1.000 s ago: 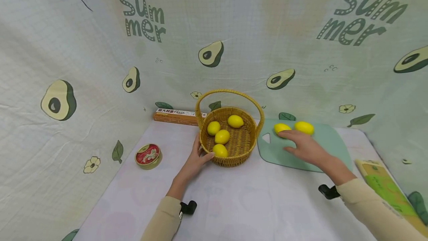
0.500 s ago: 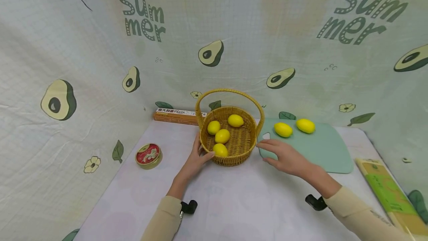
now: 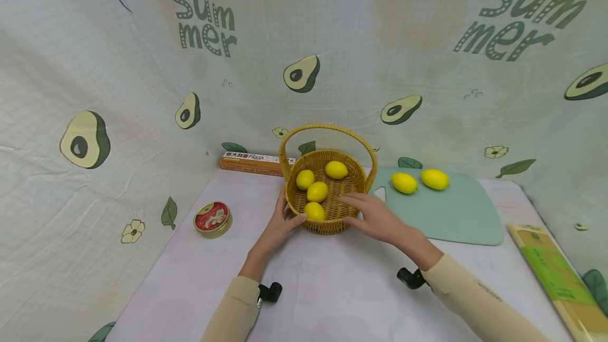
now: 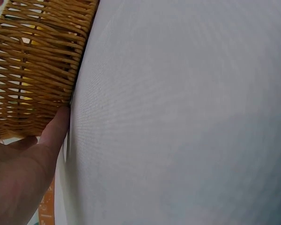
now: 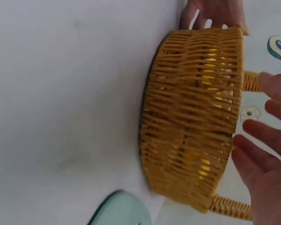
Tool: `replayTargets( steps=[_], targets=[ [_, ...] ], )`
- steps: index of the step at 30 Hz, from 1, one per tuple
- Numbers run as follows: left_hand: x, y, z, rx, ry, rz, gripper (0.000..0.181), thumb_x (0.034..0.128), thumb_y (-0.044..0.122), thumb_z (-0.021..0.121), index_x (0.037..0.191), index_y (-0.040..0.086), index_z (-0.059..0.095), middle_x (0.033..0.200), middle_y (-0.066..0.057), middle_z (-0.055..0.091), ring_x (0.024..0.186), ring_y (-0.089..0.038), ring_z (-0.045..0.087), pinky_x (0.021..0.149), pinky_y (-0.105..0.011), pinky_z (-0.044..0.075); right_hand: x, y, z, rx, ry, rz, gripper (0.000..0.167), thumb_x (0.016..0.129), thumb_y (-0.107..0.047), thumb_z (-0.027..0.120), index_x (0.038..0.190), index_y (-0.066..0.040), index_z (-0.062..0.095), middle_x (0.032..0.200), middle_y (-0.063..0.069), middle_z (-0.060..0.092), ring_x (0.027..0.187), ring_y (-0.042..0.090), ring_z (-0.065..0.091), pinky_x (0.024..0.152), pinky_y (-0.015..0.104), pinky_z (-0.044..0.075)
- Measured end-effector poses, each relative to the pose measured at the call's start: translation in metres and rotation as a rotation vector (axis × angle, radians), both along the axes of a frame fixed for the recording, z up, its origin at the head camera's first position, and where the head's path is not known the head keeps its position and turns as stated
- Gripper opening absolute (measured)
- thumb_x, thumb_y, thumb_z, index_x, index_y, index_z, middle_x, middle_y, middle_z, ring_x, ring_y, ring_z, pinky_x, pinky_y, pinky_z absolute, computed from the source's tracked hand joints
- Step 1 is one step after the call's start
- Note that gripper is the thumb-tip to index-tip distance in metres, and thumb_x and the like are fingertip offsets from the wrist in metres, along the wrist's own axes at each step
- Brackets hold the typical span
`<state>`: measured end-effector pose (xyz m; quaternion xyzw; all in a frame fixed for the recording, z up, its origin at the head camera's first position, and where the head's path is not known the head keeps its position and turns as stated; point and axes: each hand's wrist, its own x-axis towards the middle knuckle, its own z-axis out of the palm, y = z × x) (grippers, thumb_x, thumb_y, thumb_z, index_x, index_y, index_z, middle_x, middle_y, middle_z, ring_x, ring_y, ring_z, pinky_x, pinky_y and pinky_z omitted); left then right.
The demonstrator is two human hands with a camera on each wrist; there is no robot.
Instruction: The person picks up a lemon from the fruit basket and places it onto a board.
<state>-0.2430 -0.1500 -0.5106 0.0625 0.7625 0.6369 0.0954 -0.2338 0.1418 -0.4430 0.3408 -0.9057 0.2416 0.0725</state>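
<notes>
The round wicker basket [image 3: 332, 224] stands upright on the table with its handle raised. Several lemons [image 3: 317, 192] lie inside it. My left hand [image 3: 276, 228] holds the basket's left side, thumb near the rim; in the left wrist view a digit of that left hand [image 4: 28, 164] touches the weave low down. Over the front right rim is my right hand [image 3: 377, 219], fingers apart and nothing between them. The right wrist view has those fingers [image 5: 267, 136] just above the rim, partly cut off by the frame. Two lemons [image 3: 404, 183] rest on the green cutting board [image 3: 456, 215].
A round red-topped tin [image 3: 212, 219] stands left of the basket. Behind it lies a long pasta box [image 3: 252, 164] against the printed cloth backdrop [image 3: 342, 67]. A flat yellow-and-green pack [image 3: 553, 273] lies along the table's right side.
My right hand has moved left from the lemons on the cutting board to the basket's front right rim. My left hand stays at the basket. The lemons keep their places.
</notes>
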Motion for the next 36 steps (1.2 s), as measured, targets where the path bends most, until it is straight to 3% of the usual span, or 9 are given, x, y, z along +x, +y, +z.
replayTargets(
  steps=[3, 9, 19, 25, 28, 36],
  targets=[
    [-0.005, -0.001, -0.014, 0.003, 0.022, 0.025, 0.103, 0.0919, 0.035, 0.072, 0.153, 0.051, -0.009, 0.168, 0.007, -0.002, 0.154, -0.036, 0.014, 0.122, -0.057, 0.022, -0.007, -0.012, -0.002, 0.011, -0.053, -0.043, 0.046, 0.095, -0.028, 0.067, 0.138, -0.012, 0.060, 0.136, 0.011, 0.063, 0.127, 0.032, 0.058, 0.104, 0.051, 0.049],
    [-0.003, 0.001, -0.014, 0.000, 0.049, 0.037, 0.102, 0.0888, 0.042, 0.074, 0.151, 0.055, -0.005, 0.168, 0.006, 0.003, 0.153, -0.037, 0.019, 0.120, -0.056, 0.028, -0.021, -0.036, -0.005, 0.061, -0.127, -0.122, 0.046, 0.097, -0.032, 0.062, 0.137, -0.010, 0.060, 0.135, 0.011, 0.064, 0.125, 0.032, 0.059, 0.103, 0.052, 0.050],
    [-0.004, 0.001, -0.015, 0.001, 0.058, 0.036, 0.099, 0.0908, 0.040, 0.072, 0.151, 0.055, -0.005, 0.167, 0.010, 0.002, 0.153, -0.035, 0.020, 0.121, -0.055, 0.028, -0.043, -0.067, -0.013, 0.058, -0.319, -0.122, 0.041, 0.094, -0.035, 0.066, 0.128, -0.012, 0.067, 0.119, 0.006, 0.072, 0.105, 0.023, 0.067, 0.091, 0.043, 0.055],
    [-0.004, 0.001, -0.016, 0.007, 0.055, 0.037, 0.098, 0.0915, 0.039, 0.071, 0.151, 0.055, -0.004, 0.167, 0.010, 0.002, 0.153, -0.035, 0.019, 0.121, -0.056, 0.027, -0.051, -0.075, -0.012, 0.057, -0.420, -0.098, 0.030, 0.092, -0.040, 0.070, 0.108, -0.015, 0.073, 0.087, -0.001, 0.067, 0.077, 0.013, 0.056, 0.071, 0.031, 0.047],
    [-0.004, 0.001, -0.016, 0.004, 0.063, 0.040, 0.097, 0.0922, 0.037, 0.071, 0.151, 0.056, -0.004, 0.167, 0.010, 0.003, 0.153, -0.034, 0.019, 0.121, -0.056, 0.028, -0.054, -0.077, -0.012, 0.075, -0.451, -0.087, 0.031, 0.089, -0.044, 0.072, 0.102, -0.016, 0.072, 0.079, -0.001, 0.060, 0.073, 0.013, 0.051, 0.067, 0.029, 0.041],
    [-0.004, 0.001, -0.016, -0.001, 0.085, 0.034, 0.099, 0.0911, 0.039, 0.072, 0.151, 0.056, -0.005, 0.167, 0.011, 0.002, 0.153, -0.034, 0.019, 0.121, -0.056, 0.028, -0.055, -0.080, -0.015, 0.090, -0.464, -0.076, 0.050, 0.087, -0.037, 0.075, 0.130, -0.013, 0.067, 0.112, -0.001, 0.071, 0.089, 0.013, 0.057, 0.081, 0.031, 0.048]
  ],
)
